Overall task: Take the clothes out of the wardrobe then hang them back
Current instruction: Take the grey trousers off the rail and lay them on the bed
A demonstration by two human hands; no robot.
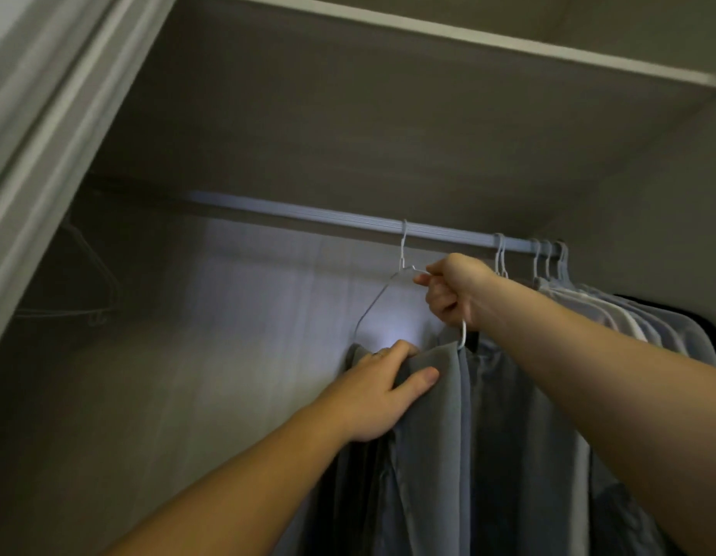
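Note:
A white wire hanger (382, 292) hooks over the pale closet rod (308, 213) in the middle of the wardrobe. My right hand (454, 290) grips the hanger's right shoulder just below the hook. A grey-blue garment (428, 455) hangs from that hanger, slipped down off its bare left arm. My left hand (382, 391) holds the top edge of the garment's left side, thumb in front of the cloth and fingers behind it.
Several more garments on white hangers (549, 260) crowd the rod's right end, with pale shirts (613, 311) draped below. A dark empty hanger (83, 282) hangs at the far left. A shelf (468, 38) runs above the rod. The door frame (39, 154) borders the left.

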